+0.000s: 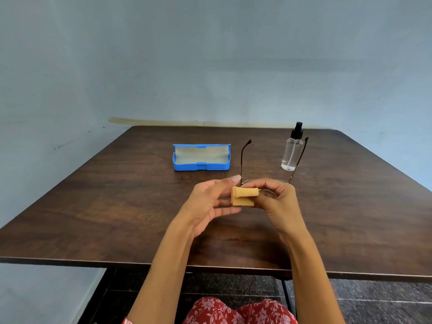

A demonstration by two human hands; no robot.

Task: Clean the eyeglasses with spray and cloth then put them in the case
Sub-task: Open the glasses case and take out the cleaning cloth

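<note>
- Head view: the right hand point(277, 202) has its fingers curled over the glasses point(266, 183) and pinches the yellow cloth point(244, 195) against one lens; the cloth is folded over the top edge, with a zigzag flap hanging down.
- The left hand point(210, 204) is mostly spread, with the fingers fairly straight; its thumb points up beside the frame and its fingertips sit at the cloth's edge; it seems to steady the glasses, but I cannot tell for sure, because the cloth hides that spot.
- The glasses are held up over the table point(117, 206), close to the person, with both arms open and pointing away.
- The step now looks like wiping a lens; to do it well, keep the cloth on both sides of the lens and rub softly in little circles; hold the frame by its rim, not by the thin arms, so nothing bends; keep bare fingers off the glass; then do the other lens too.
- Farther out, the blue case point(201, 157) lies open on the table, ready for the glasses; the spray bottle point(292, 150) stands upright behind the right arm of the glasses.
- Counting: two hands; one pair of glasses; one cloth; one case; one bottle; one table.
</note>
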